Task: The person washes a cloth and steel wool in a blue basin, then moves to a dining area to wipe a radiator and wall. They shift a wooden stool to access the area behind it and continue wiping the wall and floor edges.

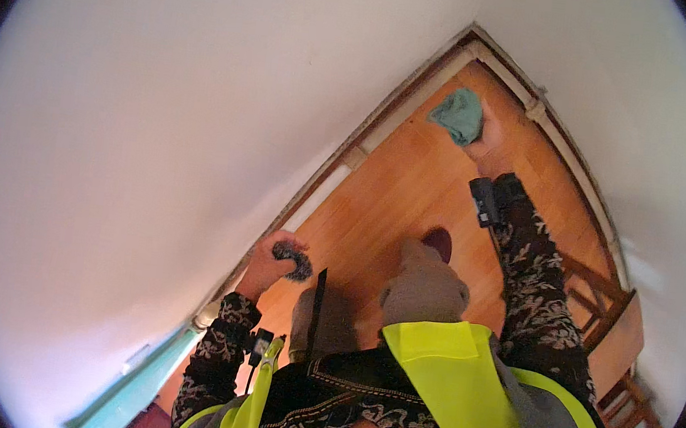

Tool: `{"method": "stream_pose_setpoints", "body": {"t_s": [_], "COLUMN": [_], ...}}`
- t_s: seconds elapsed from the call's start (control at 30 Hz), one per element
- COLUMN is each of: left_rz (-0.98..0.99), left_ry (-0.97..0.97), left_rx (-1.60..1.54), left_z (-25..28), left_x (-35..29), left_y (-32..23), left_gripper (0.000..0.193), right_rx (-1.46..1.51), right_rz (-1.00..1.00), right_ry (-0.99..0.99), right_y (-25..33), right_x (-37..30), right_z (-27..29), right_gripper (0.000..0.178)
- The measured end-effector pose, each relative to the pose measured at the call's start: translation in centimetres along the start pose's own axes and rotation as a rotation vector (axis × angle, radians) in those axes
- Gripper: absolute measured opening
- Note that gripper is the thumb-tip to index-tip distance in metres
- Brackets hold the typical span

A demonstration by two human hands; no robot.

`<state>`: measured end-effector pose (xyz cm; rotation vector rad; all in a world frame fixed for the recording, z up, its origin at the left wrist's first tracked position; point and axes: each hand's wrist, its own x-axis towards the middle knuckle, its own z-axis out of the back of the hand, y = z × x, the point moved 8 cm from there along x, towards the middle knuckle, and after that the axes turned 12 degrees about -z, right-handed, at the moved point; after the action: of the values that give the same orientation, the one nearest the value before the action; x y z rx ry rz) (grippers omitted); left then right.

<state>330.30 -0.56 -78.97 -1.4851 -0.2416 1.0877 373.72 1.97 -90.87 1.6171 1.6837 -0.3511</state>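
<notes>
One green cloth (457,116) juts leftward from pinching right grip (489,137); left grip (266,265) pinches scourer (301,265).

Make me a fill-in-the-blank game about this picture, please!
Of the left hand, holding a dark grey, fuzzy-looking pad, and the right hand, holding a crumpled green cloth, the ____ one reaches farther forward.
Two plain white walls meet at a ____.
Orange-brown, wood-patterned boards cover the ____.
Missing words: right; corner; floor.
</notes>
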Motion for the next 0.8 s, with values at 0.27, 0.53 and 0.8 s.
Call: {"method": "stream_pose_setpoints", "body": {"t_s": [0.27, 0.53, 0.8], "left_rz": [-0.026, 0.040, 0.083], "left_ry": [-0.175, -0.271, -0.395], "left_rx": [-0.071, 0.034, 0.167], "left_z": [1.4, 1.9, 4.8], "left_x": [1.0, 1.8, 1.3], "left_y": [1.6, 0.3, -0.6], "left_gripper": [0.032, 0.037, 0.034], "right_rx": [-0.280, -0.353, -0.634], "right_rz": [0.023, -0.034, 0.593], "right_ry": [-0.018, 0.258, 0.109], "right_y": [-7.0, -13.6, 2.7], "right_x": [10.2, 8.5, 13.9], "right_z": [-1.5, -5.1, -1.2], "right_gripper": [0.015, 0.005, 0.029]}}
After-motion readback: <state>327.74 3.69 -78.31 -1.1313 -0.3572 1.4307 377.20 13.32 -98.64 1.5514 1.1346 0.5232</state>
